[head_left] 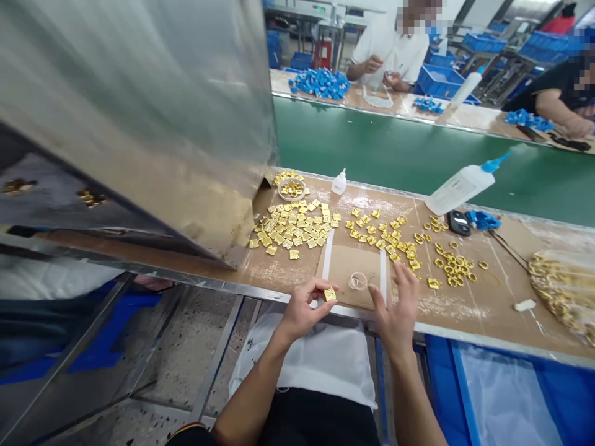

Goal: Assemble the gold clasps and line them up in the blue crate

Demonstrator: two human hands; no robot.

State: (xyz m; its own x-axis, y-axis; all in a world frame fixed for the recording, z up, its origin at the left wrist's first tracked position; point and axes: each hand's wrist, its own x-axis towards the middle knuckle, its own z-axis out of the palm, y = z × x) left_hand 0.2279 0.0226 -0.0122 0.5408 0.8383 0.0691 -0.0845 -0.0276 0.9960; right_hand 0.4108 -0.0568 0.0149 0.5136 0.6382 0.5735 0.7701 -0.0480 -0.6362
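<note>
Between the thumb and fingers of my left hand [307, 306] is a small square gold piece [330, 294], held over the front edge of the bench. My right hand [398, 303] is spread with nothing visible in it, close to a scattered row of gold pieces [385, 235]. Between the hands lies a brown cardboard sheet [346, 263] with white strips along its sides and a small clear round dish [357, 281] on it. Many flat square gold pieces [297, 226] cover the bench to the left. Gold rings [458, 269] lie to the right.
A large metal housing [186, 124] blocks the left side. Behind the bench runs a green conveyor belt [362, 139]. A white bottle with a blue tip [460, 189], a small dropper bottle [339, 183] and a black device [459, 223] stand along the back. Two people sit across the belt.
</note>
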